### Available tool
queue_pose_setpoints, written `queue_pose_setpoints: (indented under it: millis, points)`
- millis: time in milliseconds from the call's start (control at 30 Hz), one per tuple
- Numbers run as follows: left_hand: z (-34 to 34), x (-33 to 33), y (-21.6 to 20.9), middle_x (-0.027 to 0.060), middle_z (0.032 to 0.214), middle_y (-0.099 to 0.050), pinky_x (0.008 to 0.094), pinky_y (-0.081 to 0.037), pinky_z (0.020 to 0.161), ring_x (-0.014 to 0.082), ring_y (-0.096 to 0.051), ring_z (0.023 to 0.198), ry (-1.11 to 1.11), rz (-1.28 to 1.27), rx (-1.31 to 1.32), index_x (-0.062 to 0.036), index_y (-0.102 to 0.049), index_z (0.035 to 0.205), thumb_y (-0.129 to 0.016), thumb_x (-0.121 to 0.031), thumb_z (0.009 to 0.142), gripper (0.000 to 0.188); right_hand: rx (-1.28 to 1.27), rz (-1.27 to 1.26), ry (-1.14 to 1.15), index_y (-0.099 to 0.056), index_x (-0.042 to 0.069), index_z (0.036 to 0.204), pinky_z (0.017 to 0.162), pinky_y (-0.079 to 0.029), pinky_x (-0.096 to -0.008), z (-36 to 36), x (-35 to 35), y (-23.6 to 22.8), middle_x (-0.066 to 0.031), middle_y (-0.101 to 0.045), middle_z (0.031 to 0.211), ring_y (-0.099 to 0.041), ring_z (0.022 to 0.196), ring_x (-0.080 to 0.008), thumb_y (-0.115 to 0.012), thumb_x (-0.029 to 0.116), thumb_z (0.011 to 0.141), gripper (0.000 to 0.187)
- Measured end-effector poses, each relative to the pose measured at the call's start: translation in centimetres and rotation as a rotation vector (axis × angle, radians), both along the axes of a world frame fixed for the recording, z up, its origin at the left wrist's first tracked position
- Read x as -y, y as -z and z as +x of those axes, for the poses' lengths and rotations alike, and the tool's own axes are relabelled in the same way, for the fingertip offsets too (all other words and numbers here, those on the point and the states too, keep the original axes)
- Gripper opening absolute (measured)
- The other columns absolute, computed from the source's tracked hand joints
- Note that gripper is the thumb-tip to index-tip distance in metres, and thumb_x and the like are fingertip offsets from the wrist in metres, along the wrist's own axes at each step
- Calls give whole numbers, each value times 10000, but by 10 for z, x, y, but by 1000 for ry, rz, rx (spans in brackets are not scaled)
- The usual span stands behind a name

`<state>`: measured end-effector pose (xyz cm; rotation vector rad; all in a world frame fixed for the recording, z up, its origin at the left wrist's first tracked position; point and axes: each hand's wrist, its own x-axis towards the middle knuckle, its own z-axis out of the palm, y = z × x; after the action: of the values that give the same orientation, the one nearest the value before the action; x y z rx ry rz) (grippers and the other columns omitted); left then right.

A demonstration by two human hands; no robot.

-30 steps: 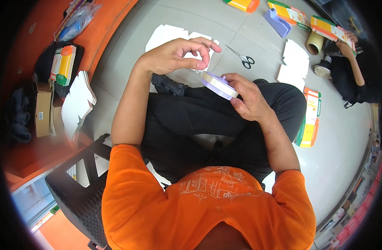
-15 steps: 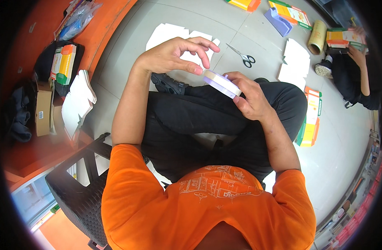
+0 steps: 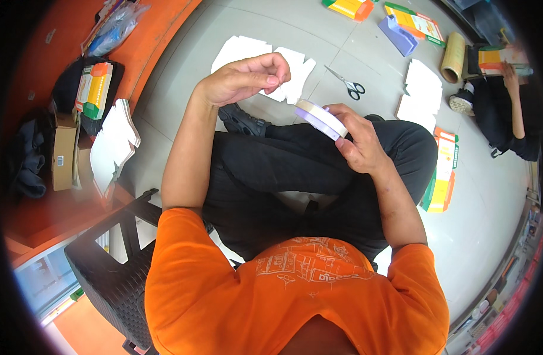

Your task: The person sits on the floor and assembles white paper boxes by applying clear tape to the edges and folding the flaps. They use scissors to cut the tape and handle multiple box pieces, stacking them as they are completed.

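My right hand (image 3: 360,139) grips a roll of tape (image 3: 320,118) by its near right edge, above my crossed legs. The roll has a cream band on a lilac core. Up and to the left of the roll, apart from it, is my left hand (image 3: 247,78), its thumb and fingertips pinched together. Whatever the pinch holds, if anything, is too small to make out. Beyond that hand a flat white die-cut card sheet (image 3: 239,48) lies on the floor. Scissors (image 3: 348,84) with black handles rest on the tiles past the roll, blades apart.
A lilac tape dispenser (image 3: 397,35), a yellowish roll (image 3: 453,58) and printed cartons (image 3: 440,171) lie on the floor. More white sheets (image 3: 114,148) lean at left by an orange cabinet (image 3: 156,35). Another person's arm (image 3: 515,97) is at far right. A dark chair (image 3: 117,260) stands at lower left.
My left hand has drawn back from the tape roll, to the left, and its spread fingers have closed into a pinch. My right hand still holds the roll, almost unmoved.
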<state>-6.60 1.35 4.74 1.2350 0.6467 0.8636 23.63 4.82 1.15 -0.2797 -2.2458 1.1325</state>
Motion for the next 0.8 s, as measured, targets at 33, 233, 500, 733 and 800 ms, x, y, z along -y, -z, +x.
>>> queue_pose_setpoints:
  millis: [33, 233, 500, 733, 800]
  points:
    - [2, 2, -3, 7, 926, -447, 267, -326, 757, 115, -397, 842, -10, -29, -8, -113, -515, 985, -572, -238, 965, 139, 4, 3, 6, -542, -35, 1013, 862, -485, -400, 0, 0, 0, -233, -581, 1114, -585, 967, -402, -536, 156, 808, 280]
    - [2, 2, 2, -35, 794, -499, 218, -356, 693, 75, -427, 720, -79, -90, -77, -88, -568, 998, -595, -225, 960, 144, 63, 49, 18, -533, -21, 987, 841, -486, -420, 0, -2, -3, -224, -584, 1121, -578, 968, -410, -543, 141, 793, 253]
    - [5, 0, -1, -42, 782, -575, 219, -404, 694, 53, -502, 727, -191, -51, -233, -74, -612, 913, -651, -175, 923, 109, 114, 100, 55, -534, -6, 986, 814, -494, -424, 1, -4, -4, -198, -594, 1119, -589, 961, -389, -559, 119, 761, 258]
    - [7, 3, -13, -28, 788, -642, 228, -452, 693, 48, -572, 743, -299, 63, -519, -46, -633, 922, -707, -102, 891, 98, 147, 128, 78, -544, 0, 981, 810, -506, -411, 0, -3, -5, -179, -596, 1140, -601, 967, -370, -589, 95, 745, 259]
    - [7, 4, -26, -15, 802, -656, 237, -459, 707, 61, -587, 762, -317, 100, -615, -42, -642, 933, -713, -100, 886, 103, 135, 131, 87, -547, 1, 978, 812, -508, -407, 0, -3, -5, -173, -594, 1146, -604, 970, -363, -600, 90, 756, 245]
